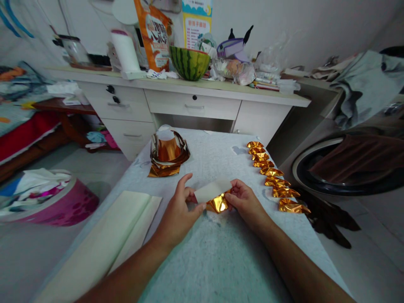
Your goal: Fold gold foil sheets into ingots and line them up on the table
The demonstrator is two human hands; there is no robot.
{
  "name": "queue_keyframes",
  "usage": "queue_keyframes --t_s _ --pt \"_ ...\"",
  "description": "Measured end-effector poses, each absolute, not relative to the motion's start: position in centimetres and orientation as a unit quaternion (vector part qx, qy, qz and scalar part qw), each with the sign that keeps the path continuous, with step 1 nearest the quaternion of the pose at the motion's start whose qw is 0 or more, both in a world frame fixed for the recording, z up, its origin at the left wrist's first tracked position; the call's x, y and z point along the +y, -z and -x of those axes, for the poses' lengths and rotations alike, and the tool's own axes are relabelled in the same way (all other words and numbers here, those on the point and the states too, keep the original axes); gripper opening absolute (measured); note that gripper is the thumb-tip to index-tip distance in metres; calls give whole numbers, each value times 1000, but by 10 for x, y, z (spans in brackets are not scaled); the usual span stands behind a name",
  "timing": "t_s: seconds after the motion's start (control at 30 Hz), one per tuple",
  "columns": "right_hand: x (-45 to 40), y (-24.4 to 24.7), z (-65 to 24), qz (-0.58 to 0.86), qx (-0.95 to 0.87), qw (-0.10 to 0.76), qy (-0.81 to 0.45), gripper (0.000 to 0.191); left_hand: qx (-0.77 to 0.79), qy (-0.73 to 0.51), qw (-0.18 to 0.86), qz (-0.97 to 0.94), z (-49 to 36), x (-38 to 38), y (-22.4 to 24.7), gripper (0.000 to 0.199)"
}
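Between my hands is a sheet of gold foil paper [217, 203], its pale back showing above and a shiny folded part below. My left hand [181, 206] pinches its left corner between thumb and fingers, the index finger raised. My right hand [241, 199] grips the right end with closed fingers. Beyond my left hand stands a curled stack of gold foil sheets [168, 151]. Along the right edge of the table lies a row of several folded gold foil pieces [271, 171].
The cloth-covered table [214, 256] carries folded pale paper [104, 235] at the left. A pink bin [72, 202] stands on the floor at left. Behind is a white cabinet [192, 103] bearing a watermelon-patterned bowl [189, 63]. A washing machine [315, 126] stands at right.
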State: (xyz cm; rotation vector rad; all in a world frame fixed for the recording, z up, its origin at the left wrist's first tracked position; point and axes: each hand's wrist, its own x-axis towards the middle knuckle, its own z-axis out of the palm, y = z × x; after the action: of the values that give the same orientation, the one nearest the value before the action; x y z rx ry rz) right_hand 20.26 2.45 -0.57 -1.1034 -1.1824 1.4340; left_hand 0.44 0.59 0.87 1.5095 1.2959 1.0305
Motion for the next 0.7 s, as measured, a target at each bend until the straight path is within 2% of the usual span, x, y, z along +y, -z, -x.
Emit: queue_keyframes --t_s 0.13,0.27,0.43,0.57,0.7 --pt "23 4 -202 441 -465 479 -600 30 484 -470 531 -513 -3 8 -7 71" --pt "22 3 -200 429 -453 478 -618 40 472 -470 574 -476 -4 11 -5 53" --pt "21 6 -201 438 -491 446 -607 33 504 -464 549 -479 -4 13 -5 24" --pt "21 6 -201 449 -543 439 -557 25 516 -467 526 -489 -2 15 -4 15" --pt "19 5 -201 483 -583 435 -487 38 539 -462 487 -509 1 17 0 11"
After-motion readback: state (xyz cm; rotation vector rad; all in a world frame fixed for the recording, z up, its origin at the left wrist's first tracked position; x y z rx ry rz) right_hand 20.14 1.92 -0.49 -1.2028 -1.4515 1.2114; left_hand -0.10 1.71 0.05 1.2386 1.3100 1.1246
